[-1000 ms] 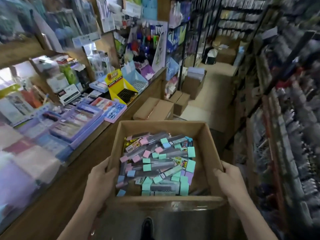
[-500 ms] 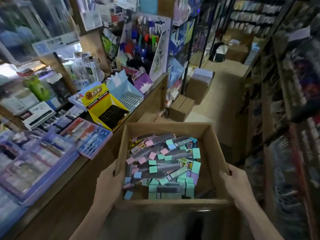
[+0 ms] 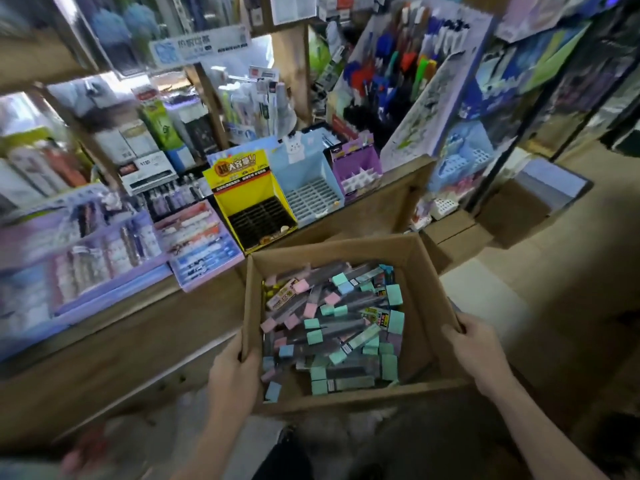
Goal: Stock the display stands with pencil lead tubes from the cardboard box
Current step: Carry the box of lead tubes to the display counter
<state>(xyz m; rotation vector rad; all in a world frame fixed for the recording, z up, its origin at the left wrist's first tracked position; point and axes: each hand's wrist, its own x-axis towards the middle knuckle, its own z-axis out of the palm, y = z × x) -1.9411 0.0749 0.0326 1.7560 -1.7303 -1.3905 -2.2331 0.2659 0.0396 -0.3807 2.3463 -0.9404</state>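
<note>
Compared with a second ago, the yellow cardboard display stand (image 3: 250, 199) and the pale blue display stand (image 3: 309, 183) are seen almost straight ahead of the hands instead of off to the left, so the view has been swung toward the shelf and the box brought closer to it.

The open brown cardboard box (image 3: 429, 299) is gripped by both side walls: the left hand (image 3: 232, 377) is clamped on the left wall with the thumb hooked inside, and the right hand (image 3: 475, 351) is clamped on the right wall the same way. Between the two hands, inside the box, a loose heap of grey pencil lead tubes (image 3: 334, 323) with pink, mint and light blue caps can be seen; a few carry yellow labels, but the print is too small to be read.

Just beyond the left hand the yellow stand's dark slots are seen, with big Chinese characters on its header card, not clearly readable. A purple display stand (image 3: 356, 168) is parked beside the blue one. Further left, "9120" can be made out on a white carton (image 3: 147, 168).
</note>
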